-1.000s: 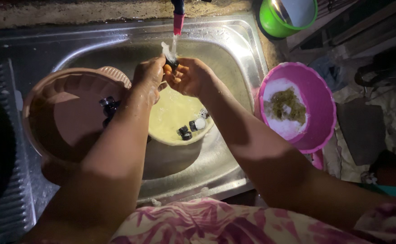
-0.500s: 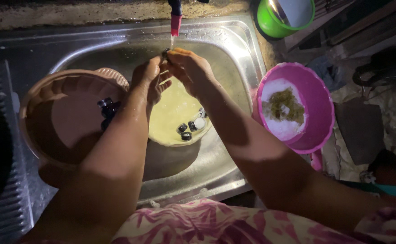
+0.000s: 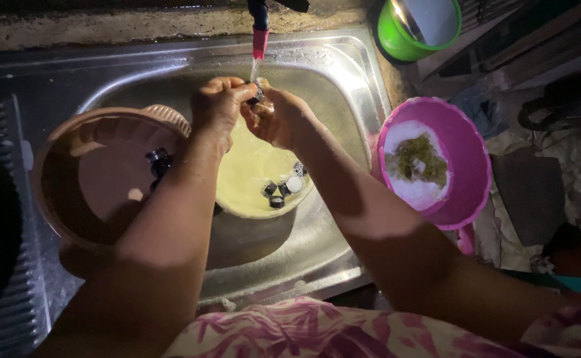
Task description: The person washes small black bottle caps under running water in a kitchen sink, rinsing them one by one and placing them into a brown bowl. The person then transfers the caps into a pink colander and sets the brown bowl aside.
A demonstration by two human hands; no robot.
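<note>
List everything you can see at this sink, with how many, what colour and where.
sink: one, steel, centre
tap: one, red-tipped, top centre, running
small piece: one, dark, between both hands under the water
bowl: one, yellowish, in sink, several small dark and white pieces inside
basin: one, brown, left, a few dark pieces inside
pink bowl: one, right, white and green contents
green cup: one, top right
left hand: one, at small piece
right hand: one, at small piece

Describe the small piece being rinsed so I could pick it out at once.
Start at the steel sink and follow the red-tipped tap down its thin stream. Right under it, the left hand and right hand pinch a small dark piece. Unlike similar pieces floating in the yellowish bowl below, it is held up.
</note>
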